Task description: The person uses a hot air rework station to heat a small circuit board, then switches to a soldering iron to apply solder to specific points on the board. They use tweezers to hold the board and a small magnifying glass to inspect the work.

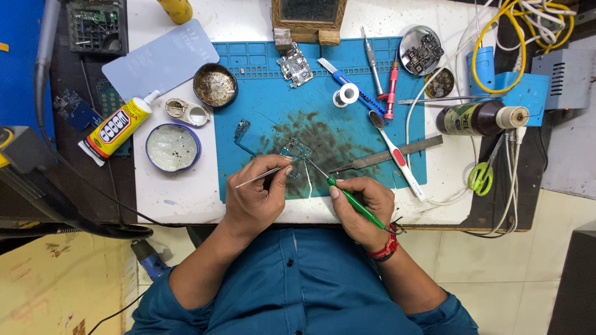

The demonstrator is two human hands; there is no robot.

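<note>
1. Left hand (254, 198): closed on a pair of thin metal tweezers (264, 175), pinched between thumb and fingers. The tweezer tips reach toward the small circuit board (296, 149); whether they touch it cannot be told.
2. Right hand (363, 203): closed in a pen-style grip on a green-handled soldering iron (352, 201). Its thin metal tip runs up and to the left, ending at the near edge of the board.
3. Small circuit board: lies flat on the blue work mat (261, 93), near the mat's front edge, on a dark stained patch, just beyond both hands. It is too small to make out a clear long axis; it appears slightly skewed to the mat's edges.
4. Iron, long axis: diagonal, handle toward the person's right wrist, tip pointing away and leftward at the board. Tweezers, long axis: shallow diagonal, rear end to the left, tips to the right.
5. Risks, as a judgement: the light board may slide under the tip if the tweezers do not pin it; a slip may smear solder across neighbouring contacts; the hot tip sits close to the left fingertips.
6. Surroundings: solder spool (347, 94), toothbrush (397, 155) and flat metal file (388, 155) lie beyond the board.
</note>
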